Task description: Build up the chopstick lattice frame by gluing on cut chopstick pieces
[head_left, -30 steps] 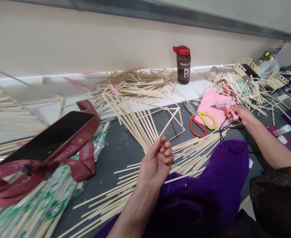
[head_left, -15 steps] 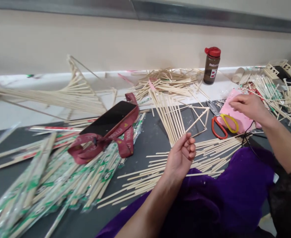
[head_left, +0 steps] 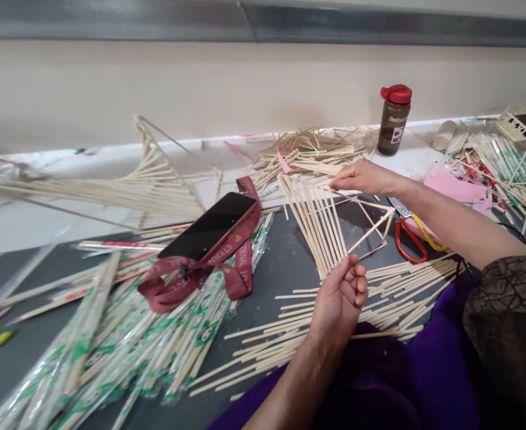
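Observation:
My left hand point(head_left: 341, 295) is closed on the narrow end of a fan-shaped frame of glued wooden sticks point(head_left: 317, 218), holding it just above the dark table. My right hand point(head_left: 361, 177) reaches across to the frame's far, wide end and pinches the tip of one stick there. A triangle of sticks point(head_left: 373, 224) juts from the frame's right side. Loose bare sticks point(head_left: 379, 292) lie on the table under and right of my left hand. Purple cloth point(head_left: 397, 382) covers my lap.
A phone with a maroon lanyard point(head_left: 209, 230) rests on wrapped chopsticks point(head_left: 124, 340) at left. Red and yellow scissors point(head_left: 413, 239) and pink paper point(head_left: 455, 185) lie to the right, a red-capped bottle point(head_left: 394, 119) stands by the wall, another stick frame point(head_left: 146, 173) at back left.
My right hand left the pink paper and glue gun at right and moved left to the frame's far end. The view swung left. My left hand keeps its grip.

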`<act>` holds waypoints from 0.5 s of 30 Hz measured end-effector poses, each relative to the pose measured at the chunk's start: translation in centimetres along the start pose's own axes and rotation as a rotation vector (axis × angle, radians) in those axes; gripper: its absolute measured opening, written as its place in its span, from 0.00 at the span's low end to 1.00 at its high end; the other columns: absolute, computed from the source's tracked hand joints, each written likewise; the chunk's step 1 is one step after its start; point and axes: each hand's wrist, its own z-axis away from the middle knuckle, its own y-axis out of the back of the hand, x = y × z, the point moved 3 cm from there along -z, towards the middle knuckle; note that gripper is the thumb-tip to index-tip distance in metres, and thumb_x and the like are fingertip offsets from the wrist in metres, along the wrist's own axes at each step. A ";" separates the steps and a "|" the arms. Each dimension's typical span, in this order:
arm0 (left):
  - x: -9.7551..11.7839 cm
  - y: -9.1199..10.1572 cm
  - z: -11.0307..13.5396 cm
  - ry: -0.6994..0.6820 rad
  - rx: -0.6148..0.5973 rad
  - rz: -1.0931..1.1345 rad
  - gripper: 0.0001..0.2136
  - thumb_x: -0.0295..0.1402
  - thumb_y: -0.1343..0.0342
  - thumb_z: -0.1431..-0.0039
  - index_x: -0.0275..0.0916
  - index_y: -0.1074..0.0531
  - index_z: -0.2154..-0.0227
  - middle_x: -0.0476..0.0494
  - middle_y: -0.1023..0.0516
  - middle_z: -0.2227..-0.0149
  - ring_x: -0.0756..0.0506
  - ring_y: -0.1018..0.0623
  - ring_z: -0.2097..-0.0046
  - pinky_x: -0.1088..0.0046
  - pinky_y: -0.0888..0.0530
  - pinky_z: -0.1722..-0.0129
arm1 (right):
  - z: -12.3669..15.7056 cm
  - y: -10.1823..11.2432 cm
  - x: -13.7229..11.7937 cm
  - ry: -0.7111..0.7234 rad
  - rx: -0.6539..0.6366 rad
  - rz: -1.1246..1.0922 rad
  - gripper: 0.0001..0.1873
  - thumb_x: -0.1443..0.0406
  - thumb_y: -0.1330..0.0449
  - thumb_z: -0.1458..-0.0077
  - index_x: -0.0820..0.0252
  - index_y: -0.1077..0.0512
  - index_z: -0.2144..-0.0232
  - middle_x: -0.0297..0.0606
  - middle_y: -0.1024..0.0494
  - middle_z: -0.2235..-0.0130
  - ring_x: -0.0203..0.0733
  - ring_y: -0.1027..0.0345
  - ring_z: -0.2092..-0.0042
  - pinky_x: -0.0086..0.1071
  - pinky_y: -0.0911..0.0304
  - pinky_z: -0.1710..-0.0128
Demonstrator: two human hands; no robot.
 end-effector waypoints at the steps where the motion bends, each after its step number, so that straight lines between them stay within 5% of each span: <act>1: 0.0 0.0 0.0 -0.001 0.002 -0.003 0.05 0.29 0.45 0.42 0.33 0.28 0.70 0.49 0.28 0.79 0.55 0.33 0.83 0.84 0.41 0.88 | -0.1 -0.2 0.1 0.006 -0.014 -0.031 0.09 0.66 0.40 0.46 0.64 0.21 0.70 0.35 0.20 0.68 0.34 0.32 0.66 0.29 0.39 0.60; 15: 0.1 0.1 0.2 -0.002 0.006 -0.025 0.05 0.31 0.42 0.45 0.33 0.28 0.70 0.49 0.28 0.79 0.55 0.33 0.83 0.84 0.41 0.88 | -1.2 -1.7 1.1 -0.024 0.009 -0.264 0.10 0.63 0.40 0.51 0.65 0.21 0.73 0.31 0.27 0.76 0.29 0.41 0.73 0.26 0.48 0.72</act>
